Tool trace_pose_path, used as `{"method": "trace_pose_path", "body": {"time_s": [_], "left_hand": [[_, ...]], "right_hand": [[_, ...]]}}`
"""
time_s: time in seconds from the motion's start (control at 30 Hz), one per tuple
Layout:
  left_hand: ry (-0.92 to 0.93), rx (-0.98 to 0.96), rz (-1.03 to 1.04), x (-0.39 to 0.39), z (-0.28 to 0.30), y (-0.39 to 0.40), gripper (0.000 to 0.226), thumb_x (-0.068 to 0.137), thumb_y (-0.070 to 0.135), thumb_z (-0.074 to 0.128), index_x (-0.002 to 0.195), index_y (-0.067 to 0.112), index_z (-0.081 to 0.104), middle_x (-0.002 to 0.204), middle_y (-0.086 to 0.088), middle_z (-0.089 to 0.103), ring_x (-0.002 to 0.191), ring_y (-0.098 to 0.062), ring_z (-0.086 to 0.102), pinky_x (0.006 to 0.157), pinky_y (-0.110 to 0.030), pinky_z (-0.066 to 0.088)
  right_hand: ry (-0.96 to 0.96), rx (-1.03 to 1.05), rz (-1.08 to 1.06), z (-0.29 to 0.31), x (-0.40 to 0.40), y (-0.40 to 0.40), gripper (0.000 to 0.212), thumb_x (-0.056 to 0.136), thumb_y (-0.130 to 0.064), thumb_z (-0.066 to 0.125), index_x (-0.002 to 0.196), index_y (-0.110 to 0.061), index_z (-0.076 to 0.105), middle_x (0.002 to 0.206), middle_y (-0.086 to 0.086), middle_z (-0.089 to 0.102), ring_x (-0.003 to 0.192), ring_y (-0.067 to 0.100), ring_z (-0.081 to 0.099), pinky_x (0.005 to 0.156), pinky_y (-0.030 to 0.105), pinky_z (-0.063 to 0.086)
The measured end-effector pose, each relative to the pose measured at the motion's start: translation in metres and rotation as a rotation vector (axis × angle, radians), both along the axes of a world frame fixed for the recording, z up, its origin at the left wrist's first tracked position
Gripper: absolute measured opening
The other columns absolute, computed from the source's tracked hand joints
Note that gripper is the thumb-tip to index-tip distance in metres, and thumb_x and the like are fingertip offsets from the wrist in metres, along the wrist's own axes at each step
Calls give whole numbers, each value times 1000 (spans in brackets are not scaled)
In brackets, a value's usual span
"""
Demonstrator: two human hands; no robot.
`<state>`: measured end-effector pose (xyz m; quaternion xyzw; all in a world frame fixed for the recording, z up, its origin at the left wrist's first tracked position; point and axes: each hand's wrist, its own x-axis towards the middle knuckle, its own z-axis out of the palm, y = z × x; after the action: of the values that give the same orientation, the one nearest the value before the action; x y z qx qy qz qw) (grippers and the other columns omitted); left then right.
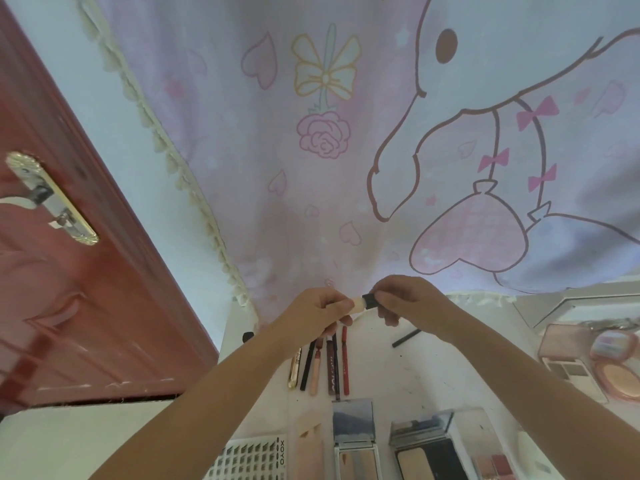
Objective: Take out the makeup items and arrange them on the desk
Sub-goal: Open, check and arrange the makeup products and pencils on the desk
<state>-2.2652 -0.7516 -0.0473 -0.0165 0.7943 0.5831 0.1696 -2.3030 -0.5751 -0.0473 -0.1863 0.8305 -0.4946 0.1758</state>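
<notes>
Above the white desk (415, 375) I hold up a small beige tube (358, 304) with a black cap (370, 301). My left hand (317, 315) grips the beige body. My right hand (403, 299) pinches the black cap. On the desk below lies a row of several pencils and slim sticks (325, 367), side by side. Open mirrored palettes (355, 434) (429, 441) lie at the near edge, beside a white sheet of false lashes (252, 457).
A pink open palette (568, 362) and a round pink compact (620, 379) sit at the right. A black stick (406, 338) lies alone behind the row. A cartoon-print curtain (329, 150) hangs behind the desk; a red door (69, 271) stands at the left.
</notes>
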Motion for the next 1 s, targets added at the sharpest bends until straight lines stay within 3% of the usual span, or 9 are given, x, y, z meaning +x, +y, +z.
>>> {"method": "trace_pose_path", "body": {"time_s": [0.17, 0.3, 0.4, 0.47, 0.6, 0.7, 0.8, 0.87, 1.0], "left_hand": [[-32, 17, 3, 1, -7, -7, 13, 95, 14, 45, 94, 15, 59, 71, 6, 59, 41, 2, 41, 43, -6, 35], [-71, -69, -69, 5, -14, -17, 16, 94, 17, 48, 107, 17, 58, 81, 6, 61, 66, -4, 52, 50, -4, 40], [-108, -133, -81, 7, -26, -28, 21, 92, 15, 51, 112, 12, 59, 102, -3, 65, 88, -11, 55, 76, -14, 44], [-116, -108, -42, 11, -38, -41, 17, 91, 13, 52, 107, 16, 60, 96, 3, 64, 90, -11, 55, 87, -23, 41], [-16, -80, 87, 15, -60, -75, 18, 94, 8, 47, 102, 23, 54, 82, 6, 57, 72, -10, 51, 65, -13, 41], [44, -56, 367, 12, -79, -101, 14, 93, 6, 49, 104, 14, 51, 86, -1, 59, 69, -12, 53, 54, -2, 41], [26, -46, 594, 4, -101, -123, 18, 90, 8, 54, 105, 17, 49, 84, 6, 58, 72, -8, 53, 59, -11, 40], [-1, -111, 664, -4, -111, -133, 18, 88, 9, 58, 103, 16, 51, 81, 9, 56, 74, -8, 53, 65, -17, 40], [-66, -196, 671, -24, -122, -148, 24, 85, 4, 60, 71, 20, 49, 70, 6, 53, 76, -14, 52, 63, -19, 37]], "right_hand": [[-14, -28, 26, -5, -3, -4, 29, 85, 0, 56, 82, -28, 56, 74, -6, 64, 58, -3, 61, 65, 11, 50], [5, 65, 70, -12, -4, -15, 29, 81, -4, 64, 92, -28, 52, 80, -11, 63, 72, 2, 62, 71, 13, 49], [-15, 71, 96, -20, -4, -27, 35, 80, -2, 64, 102, -25, 49, 84, -10, 63, 76, 3, 62, 69, 6, 47], [-40, 58, 113, -29, -4, -35, 32, 82, -3, 62, 103, -23, 49, 86, -6, 63, 78, 4, 61, 70, 6, 48], [-46, 147, 58, -57, -7, -49, 18, 89, -11, 54, 105, -19, 54, 96, -1, 61, 80, 4, 55, 73, 11, 42], [34, 368, 54, -88, -5, -62, 28, 93, -14, 47, 120, -9, 54, 120, 5, 57, 108, 14, 52, 91, 18, 38], [158, 630, 158, -128, 0, -73, 44, 94, -23, 45, 136, -11, 38, 142, 5, 40, 134, 23, 34, 111, 30, 27], [217, 761, 253, -150, 2, -79, 57, 95, -31, 41, 145, -15, 20, 155, 1, 11, 143, 24, 11, 117, 37, 17], [168, 918, 346, -174, 1, -83, 65, 96, -38, 31, 147, -15, -4, 134, 2, -36, 140, 29, -19, 117, 42, 2]]}}
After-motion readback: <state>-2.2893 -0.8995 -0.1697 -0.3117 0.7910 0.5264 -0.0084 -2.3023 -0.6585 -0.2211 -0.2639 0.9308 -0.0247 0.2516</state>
